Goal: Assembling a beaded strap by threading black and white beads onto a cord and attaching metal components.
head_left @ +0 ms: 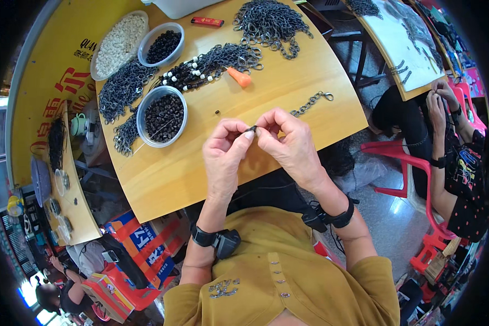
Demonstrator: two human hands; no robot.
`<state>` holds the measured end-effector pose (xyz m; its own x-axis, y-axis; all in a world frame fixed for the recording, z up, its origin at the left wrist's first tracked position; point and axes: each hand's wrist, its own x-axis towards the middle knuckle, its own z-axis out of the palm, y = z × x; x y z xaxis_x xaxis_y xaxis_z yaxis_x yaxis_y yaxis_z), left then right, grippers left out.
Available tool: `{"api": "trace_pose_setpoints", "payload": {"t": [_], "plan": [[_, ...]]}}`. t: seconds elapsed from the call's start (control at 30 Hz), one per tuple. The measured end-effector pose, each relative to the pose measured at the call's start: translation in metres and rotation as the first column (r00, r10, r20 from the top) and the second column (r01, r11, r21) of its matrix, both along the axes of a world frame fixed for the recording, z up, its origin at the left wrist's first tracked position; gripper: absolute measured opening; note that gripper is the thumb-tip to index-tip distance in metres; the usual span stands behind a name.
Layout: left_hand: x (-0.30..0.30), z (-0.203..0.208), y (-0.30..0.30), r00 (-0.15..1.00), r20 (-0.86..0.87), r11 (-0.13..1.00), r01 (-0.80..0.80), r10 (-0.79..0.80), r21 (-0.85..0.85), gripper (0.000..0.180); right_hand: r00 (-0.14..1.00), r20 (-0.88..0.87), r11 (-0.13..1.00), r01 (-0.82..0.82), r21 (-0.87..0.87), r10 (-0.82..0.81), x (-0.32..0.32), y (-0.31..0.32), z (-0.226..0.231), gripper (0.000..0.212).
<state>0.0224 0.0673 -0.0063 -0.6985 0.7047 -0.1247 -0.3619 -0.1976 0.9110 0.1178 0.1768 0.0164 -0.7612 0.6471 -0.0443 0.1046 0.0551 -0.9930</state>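
My left hand [226, 149] and my right hand [289, 142] meet over the near part of the wooden table. Thumbs and fingertips of both pinch a small dark piece [251, 129], too small to tell whether it is a bead or a knotted cord. Just beyond my right hand lies a short metal chain [311, 102] with a ring at its far end. A single dark bead [217, 112] rests on the wood past my left hand. Further left stands a clear tub of dark brown beads [163, 117], with a thin pale needle-like rod leaning across it.
Piles of grey chain [269, 24] cover the far side, near strands with black and white beads [187, 73]. Also there are a tub of black beads [162, 46], a tray of white beads [122, 41], an orange nozzle-shaped piece [239, 77] and a red lighter [207, 22]. A co-worker sits right.
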Motion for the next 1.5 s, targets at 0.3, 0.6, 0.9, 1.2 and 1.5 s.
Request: {"api": "trace_pose_setpoints", "payload": {"t": [0.3,0.6,0.9,1.2,1.5], "plan": [[-0.006,0.009,0.001,0.967,0.244,0.996,0.084,-0.074,-0.031,0.011,0.993,-0.103,0.997,-0.055,0.062,0.061,0.004,0.006,0.004,0.011],[-0.003,0.005,0.001,0.959,0.275,0.994,0.086,-0.063,-0.070,0.012,0.991,-0.128,0.767,0.050,0.640,0.042,0.004,0.013,-0.008,0.013],[-0.001,0.003,-0.001,0.997,0.058,0.998,0.052,-0.051,-0.029,0.017,0.999,-0.044,0.828,0.021,0.561,0.005,0.004,0.018,-0.006,0.011],[0.004,0.000,0.001,0.994,-0.105,0.994,-0.011,-0.001,-0.109,0.014,0.999,-0.028,0.748,-0.002,0.664,0.027,0.007,0.019,-0.008,0.012],[0.012,-0.006,0.009,0.934,-0.357,0.973,-0.061,-0.023,-0.222,0.008,0.994,0.047,0.626,0.025,0.780,-0.098,0.005,0.021,-0.021,0.015]]}}
